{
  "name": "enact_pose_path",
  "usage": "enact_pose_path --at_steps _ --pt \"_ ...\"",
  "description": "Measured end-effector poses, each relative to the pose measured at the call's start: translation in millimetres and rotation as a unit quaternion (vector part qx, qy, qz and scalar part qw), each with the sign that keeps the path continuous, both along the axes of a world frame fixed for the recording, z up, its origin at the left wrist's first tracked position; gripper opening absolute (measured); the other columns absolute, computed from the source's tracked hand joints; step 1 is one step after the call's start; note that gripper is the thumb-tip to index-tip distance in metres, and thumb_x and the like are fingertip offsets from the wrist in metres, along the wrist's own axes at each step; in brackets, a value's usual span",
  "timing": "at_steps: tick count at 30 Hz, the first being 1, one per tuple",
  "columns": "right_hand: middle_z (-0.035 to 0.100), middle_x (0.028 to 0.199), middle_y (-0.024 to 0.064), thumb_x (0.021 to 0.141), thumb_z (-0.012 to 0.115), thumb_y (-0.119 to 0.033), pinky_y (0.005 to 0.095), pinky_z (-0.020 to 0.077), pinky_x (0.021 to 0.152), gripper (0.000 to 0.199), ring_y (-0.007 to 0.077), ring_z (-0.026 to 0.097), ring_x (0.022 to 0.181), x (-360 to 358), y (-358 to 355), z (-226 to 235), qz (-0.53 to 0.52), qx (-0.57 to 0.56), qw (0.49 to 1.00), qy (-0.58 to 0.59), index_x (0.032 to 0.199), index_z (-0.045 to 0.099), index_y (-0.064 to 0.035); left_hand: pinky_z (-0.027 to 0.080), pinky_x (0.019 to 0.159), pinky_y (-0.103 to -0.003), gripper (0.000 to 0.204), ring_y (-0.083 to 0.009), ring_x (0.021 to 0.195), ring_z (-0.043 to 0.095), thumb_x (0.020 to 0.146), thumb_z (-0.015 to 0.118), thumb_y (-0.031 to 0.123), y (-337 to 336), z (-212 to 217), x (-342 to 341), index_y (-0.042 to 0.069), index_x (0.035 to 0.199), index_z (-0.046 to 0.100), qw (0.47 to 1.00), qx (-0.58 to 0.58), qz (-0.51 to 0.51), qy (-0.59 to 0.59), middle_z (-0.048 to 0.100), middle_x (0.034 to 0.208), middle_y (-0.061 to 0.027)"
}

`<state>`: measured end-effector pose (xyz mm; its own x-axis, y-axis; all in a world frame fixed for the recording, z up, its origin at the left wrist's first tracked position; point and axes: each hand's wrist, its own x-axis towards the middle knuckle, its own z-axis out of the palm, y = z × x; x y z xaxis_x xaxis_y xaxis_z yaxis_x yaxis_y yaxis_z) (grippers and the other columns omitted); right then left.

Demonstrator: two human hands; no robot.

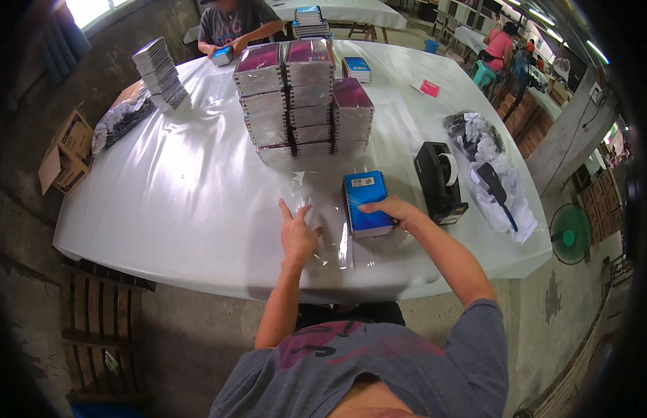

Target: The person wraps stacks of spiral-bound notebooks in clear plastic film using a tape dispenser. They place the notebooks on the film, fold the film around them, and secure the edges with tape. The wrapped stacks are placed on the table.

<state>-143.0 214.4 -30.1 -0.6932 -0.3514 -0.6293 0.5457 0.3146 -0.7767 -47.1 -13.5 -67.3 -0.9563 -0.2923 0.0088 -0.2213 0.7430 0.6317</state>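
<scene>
While the left hand [298, 235] lies open, fingers spread flat on a clear plastic sheet [322, 233], the right hand [396, 210] curls over the near edge of a blue stack [366, 203] of spiral notebooks, fingers draped on top and thumb side against its edge. The stack sits on the right part of that sheet, just right of the left hand and under the right one. The film looks thin, limp and slippery, likely to wrinkle or slide unless pinned by a flat palm; it is best taken at an edge or corner. The stack seems stiff and moderately heavy, its covers smooth, so a grip across both long sides should keep the books from fanning apart. Just right of the right hand stands a black tape dispenser [438, 182], with a heap of bags [494, 174] beyond it. Farther ahead of both hands rise wrapped piles [302, 97] of notebooks on the white table [184, 181]. At the far end another person's hands [229, 47] hold a blue notebook.
</scene>
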Motion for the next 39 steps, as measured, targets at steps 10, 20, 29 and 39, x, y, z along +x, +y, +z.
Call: enact_pose_path --at_steps 10,20,29,39 --pt "0.065 0.106 0.0099 0.066 0.082 -0.025 0.0344 0.0496 0.085 0.056 0.0190 0.063 0.094 5.0 -16.6 -0.2 -0.010 -0.041 0.999 -0.017 0.113 0.059 -0.0042 0.048 0.064 -0.025 0.063 -0.0114 0.067 0.061 0.067 0.079 0.009 -50.5 -5.0 -1.1 0.003 0.121 0.049 0.931 0.336 0.093 0.106 0.066 0.074 -0.0066" --pt "0.065 0.103 0.0084 0.068 0.080 -0.027 0.0317 0.0506 0.082 0.051 0.0181 0.064 0.091 7.5 -45.2 -5.2 -0.010 -0.032 0.999 0.006 0.110 0.060 -0.0044 0.046 0.058 -0.040 0.027 -0.0279 0.061 0.061 0.087 0.058 0.028 -51.0 -4.1 6.3 0.004 0.077 0.066 0.990 -0.038 0.117 0.069 0.064 0.070 -0.0124" --pt "0.065 0.103 0.0085 0.062 0.084 -0.030 0.0367 0.0505 0.082 0.059 0.0195 0.063 0.093 1.7 -44.6 -14.3 0.011 -0.057 0.998 0.002 0.110 0.060 -0.0054 0.045 0.070 -0.039 0.023 -0.0269 0.076 0.060 0.085 0.058 0.014 -49.8 -12.3 9.8 0.013 0.107 0.064 0.976 -0.128 0.097 0.147 0.065 0.077 -0.0047" --pt "0.065 0.103 0.0105 0.060 0.085 -0.031 0.0358 0.0504 0.082 0.061 0.0207 0.063 0.093 5.4 -44.6 -6.8 0.003 -0.026 1.000 0.014 0.109 0.061 -0.0040 0.045 0.060 -0.042 0.028 -0.0331 0.067 0.062 0.085 0.059 0.011 -57.4 -11.3 5.8 0.006 0.111 0.050 0.985 -0.009 0.147 0.089 0.064 0.070 -0.0106"
